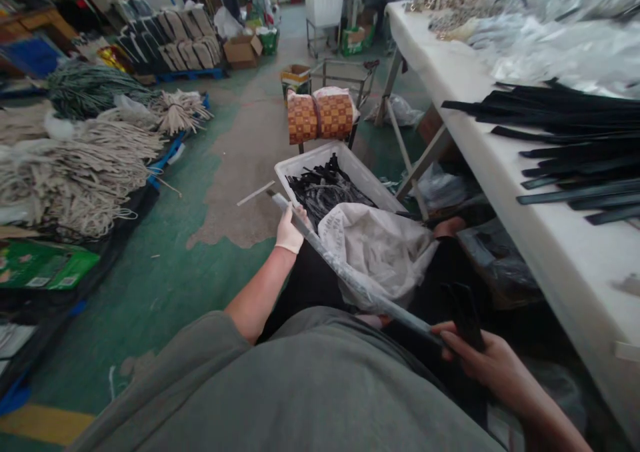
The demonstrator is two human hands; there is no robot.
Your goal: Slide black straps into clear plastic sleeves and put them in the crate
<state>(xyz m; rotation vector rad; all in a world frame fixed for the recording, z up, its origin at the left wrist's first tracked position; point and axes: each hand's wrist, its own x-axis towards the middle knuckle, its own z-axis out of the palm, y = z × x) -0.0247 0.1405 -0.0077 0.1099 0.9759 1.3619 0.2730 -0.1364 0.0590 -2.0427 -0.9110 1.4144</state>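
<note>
A long, flat grey strip (357,282) with a shiny surface stretches diagonally across my lap. My left hand (293,231), in a pale glove, is closed round it near the far end. At the near end my right hand (487,359) pinches the strip between thumb and fingers. Several short black strips (463,312) stick up from that same right hand; how they are held is partly hidden. Below the grey strip, a whitish woven sack (383,249) lies over my lap. Just beyond it stands a white plastic bin (377,182) with a tangle of black strips (325,185) inside.
On the right, a long white table (555,232) bears black straps (565,122) and clear plastic bags (545,49). A checkered cushion roll (320,115) sits on a stool ahead. Bundles of beige cords (75,172) are piled at left. A pale strip (256,193) lies on the floor.
</note>
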